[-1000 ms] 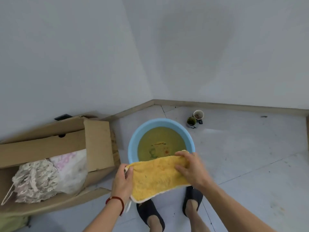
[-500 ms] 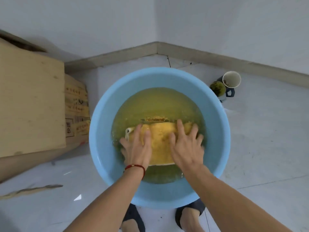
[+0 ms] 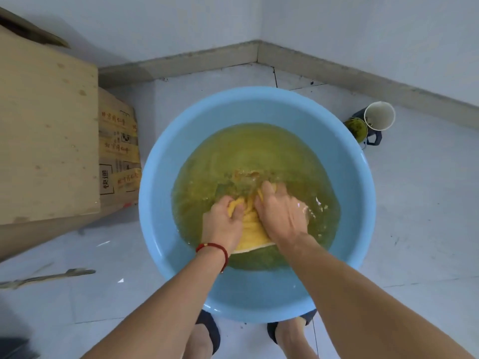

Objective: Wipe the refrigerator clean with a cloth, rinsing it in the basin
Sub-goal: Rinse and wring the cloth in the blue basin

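While both hands bunch a yellow cloth [image 3: 252, 229] underwater | left hand [image 3: 224, 224] fingers curled gripping it | right hand [image 3: 281, 216] fingers curled gripping it | blue basin [image 3: 259, 301] surrounds fingers

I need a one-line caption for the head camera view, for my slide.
Both hands, left hand and right hand, grip a yellow cloth in murky water in a blue basin.

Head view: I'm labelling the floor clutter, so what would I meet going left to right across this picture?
Cardboard box → blue basin with the left hand and right hand gripping the yellow cloth in murky water → white cup beside a dark mug.
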Available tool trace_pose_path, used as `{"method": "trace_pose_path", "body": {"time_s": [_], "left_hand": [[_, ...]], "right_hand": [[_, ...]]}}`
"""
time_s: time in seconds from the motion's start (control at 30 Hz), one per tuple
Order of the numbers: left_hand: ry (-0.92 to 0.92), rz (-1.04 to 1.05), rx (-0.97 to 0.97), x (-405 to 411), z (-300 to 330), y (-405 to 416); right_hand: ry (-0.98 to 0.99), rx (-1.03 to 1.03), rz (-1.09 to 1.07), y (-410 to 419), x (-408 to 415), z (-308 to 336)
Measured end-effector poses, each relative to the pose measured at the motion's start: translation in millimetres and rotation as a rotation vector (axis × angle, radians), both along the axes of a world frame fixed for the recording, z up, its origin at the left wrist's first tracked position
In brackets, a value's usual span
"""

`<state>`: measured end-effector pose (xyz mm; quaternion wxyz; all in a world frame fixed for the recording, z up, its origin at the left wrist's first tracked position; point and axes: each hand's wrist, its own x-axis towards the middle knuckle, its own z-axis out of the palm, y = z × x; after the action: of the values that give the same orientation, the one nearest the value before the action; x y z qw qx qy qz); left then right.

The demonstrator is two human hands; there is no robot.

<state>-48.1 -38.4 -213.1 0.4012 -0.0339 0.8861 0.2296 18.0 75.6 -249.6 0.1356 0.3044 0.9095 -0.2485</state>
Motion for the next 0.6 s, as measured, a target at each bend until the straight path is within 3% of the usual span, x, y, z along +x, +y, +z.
{"method": "trace_pose_path", "body": {"time_s": [0.1,0.2,0.3,0.4,0.5,0.6], "left_hand": [[-0.178,0.366,-0.012,3,0,-3],[-0.366,0.669,0.046,10,-5,7],[-0.390,0.677,0.058,12,-6,21],[-0.356,0.705,0.147,7,-14,26],[-0.286,0.501,0.121,-3,7,29],[-0.188,0.307,0.012,-3,8,18]], "right_hand": [[-0.130,0.200,-0.131,-4,-3,9],[-0.170,-0.171,-0.476,-22,-10,17],[0.099,-0.655,-0.751,-33,-16,29],[0.222,-0.798,-0.836,-38,-17,37],[0.141,-0.621,-0.529,-20,-14,34],[-0.036,-0.190,0.003,-2,-19,22]]}}
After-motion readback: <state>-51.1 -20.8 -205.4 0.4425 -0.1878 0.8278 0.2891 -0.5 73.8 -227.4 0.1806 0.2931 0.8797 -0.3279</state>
